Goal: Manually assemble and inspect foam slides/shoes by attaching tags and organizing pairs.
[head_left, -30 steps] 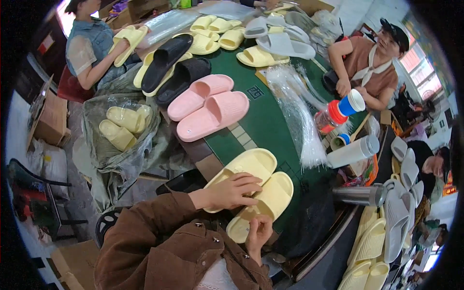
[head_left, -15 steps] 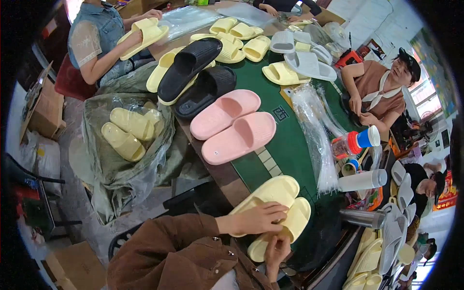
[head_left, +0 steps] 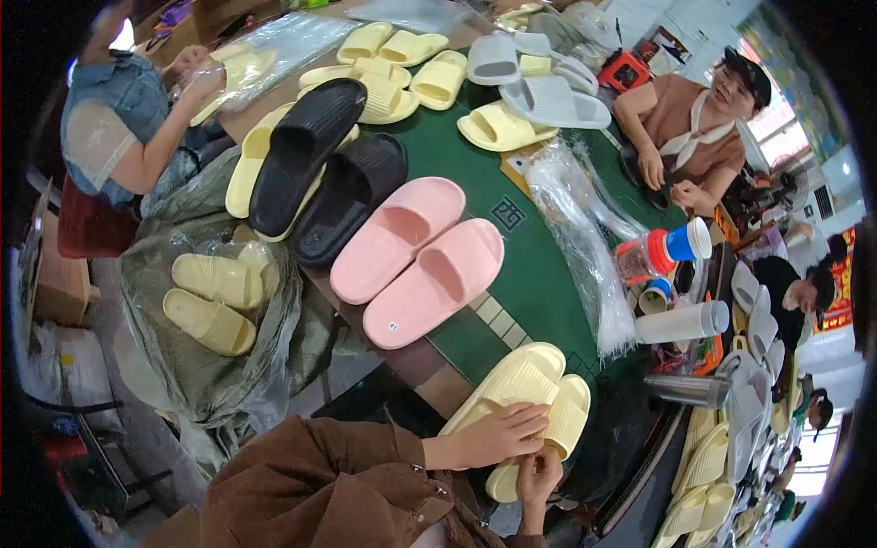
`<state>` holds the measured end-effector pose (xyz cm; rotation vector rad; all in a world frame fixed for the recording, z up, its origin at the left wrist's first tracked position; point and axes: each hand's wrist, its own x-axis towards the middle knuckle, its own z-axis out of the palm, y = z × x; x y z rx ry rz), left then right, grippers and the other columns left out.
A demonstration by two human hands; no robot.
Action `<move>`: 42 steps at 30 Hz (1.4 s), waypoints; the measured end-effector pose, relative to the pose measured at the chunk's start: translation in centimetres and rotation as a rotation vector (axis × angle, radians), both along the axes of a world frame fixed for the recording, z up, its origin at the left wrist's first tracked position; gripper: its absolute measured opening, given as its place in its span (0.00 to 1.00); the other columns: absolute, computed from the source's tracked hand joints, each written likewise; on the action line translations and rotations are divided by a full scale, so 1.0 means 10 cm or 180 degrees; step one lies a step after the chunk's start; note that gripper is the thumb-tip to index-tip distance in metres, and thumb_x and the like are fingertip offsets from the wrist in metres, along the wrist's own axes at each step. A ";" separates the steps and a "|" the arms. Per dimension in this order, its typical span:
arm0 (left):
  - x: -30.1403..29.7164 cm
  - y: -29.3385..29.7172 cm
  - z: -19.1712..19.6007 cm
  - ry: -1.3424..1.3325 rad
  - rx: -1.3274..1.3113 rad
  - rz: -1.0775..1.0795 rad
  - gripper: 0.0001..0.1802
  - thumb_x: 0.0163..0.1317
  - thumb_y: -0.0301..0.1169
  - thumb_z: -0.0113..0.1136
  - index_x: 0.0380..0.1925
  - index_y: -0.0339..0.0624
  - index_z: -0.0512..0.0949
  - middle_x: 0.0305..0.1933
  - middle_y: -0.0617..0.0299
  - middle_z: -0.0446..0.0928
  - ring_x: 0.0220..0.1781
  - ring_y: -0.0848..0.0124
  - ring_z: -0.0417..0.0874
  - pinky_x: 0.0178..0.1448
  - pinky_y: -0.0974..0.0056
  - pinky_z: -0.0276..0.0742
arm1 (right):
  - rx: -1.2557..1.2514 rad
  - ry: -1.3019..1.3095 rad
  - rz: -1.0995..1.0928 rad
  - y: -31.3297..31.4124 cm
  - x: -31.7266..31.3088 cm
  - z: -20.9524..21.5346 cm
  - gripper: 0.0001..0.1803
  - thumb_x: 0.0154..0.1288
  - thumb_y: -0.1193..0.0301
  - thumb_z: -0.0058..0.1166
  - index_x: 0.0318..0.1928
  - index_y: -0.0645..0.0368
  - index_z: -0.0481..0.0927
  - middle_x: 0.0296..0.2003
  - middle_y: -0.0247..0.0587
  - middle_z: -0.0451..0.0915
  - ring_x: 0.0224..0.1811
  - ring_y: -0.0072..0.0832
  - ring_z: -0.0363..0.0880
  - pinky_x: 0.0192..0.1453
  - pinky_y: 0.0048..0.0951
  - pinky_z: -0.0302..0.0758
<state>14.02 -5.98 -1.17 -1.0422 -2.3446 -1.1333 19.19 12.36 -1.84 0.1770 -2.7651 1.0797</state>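
Left hand: the left hand (head_left: 498,437) comes in on a brown sleeve (head_left: 338,475) and lies flat over the pale yellow slippers (head_left: 534,411), fingers stretched along the soles, pressing down rather than curling round
Right hand: the right hand (head_left: 541,475) sits just below, fingers hooked under the heel end of the lower slipper, pinching its edge from beneath
Slippers in hand: two pale yellow slides, held sole-up one against the other, at the near edge of the green table (head_left: 539,274), right in front of the person
Pink pair: a pair of pink slippers (head_left: 420,260) lies side by side further up the table, well apart from the hands
Black pair: two black slippers (head_left: 324,178) rest just beyond the pink ones, overlapping a yellow one at the table's left edge
Far end: more yellow slippers (head_left: 402,68) and grey slippers (head_left: 539,78) are scattered across the far end
Plastic bags: a bundle of clear plastic bags (head_left: 585,247) stretches along the table to the right of the pink pair
Sack: left of the table, an open sack (head_left: 210,356) holds more pale yellow slippers
Co-workers: one person in a denim vest (head_left: 119,110) sits at upper left, another in a brown top (head_left: 690,137) at upper right, both with hands at the table
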 end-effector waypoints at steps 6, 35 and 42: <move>0.08 -0.02 0.04 -0.0041 -0.0055 -0.0009 0.13 0.56 0.32 0.54 0.43 0.46 0.75 0.57 0.55 0.70 0.68 0.57 0.64 0.69 0.52 0.59 | -0.0118 0.0070 0.0024 -0.04 0.05 0.08 0.05 0.57 0.79 0.56 0.30 0.61 0.72 0.23 0.40 0.75 0.22 0.29 0.74 0.29 0.27 0.72; 0.06 0.07 0.15 0.0055 -0.0955 0.0223 0.14 0.50 0.29 0.62 0.39 0.54 0.81 0.64 0.60 0.65 0.71 0.54 0.58 0.72 0.48 0.51 | -0.1531 0.0532 0.1049 -0.18 0.32 0.19 0.10 0.56 0.80 0.60 0.38 0.63 0.75 0.46 0.46 0.76 0.41 0.40 0.79 0.42 0.32 0.77; 0.08 0.09 0.25 0.0171 -0.0654 0.0362 0.11 0.46 0.30 0.67 0.30 0.43 0.77 0.54 0.56 0.69 0.66 0.53 0.65 0.67 0.49 0.61 | -0.2818 -0.0554 0.1347 0.01 0.20 0.14 0.06 0.62 0.79 0.57 0.38 0.63 0.74 0.44 0.44 0.77 0.40 0.25 0.77 0.42 0.24 0.74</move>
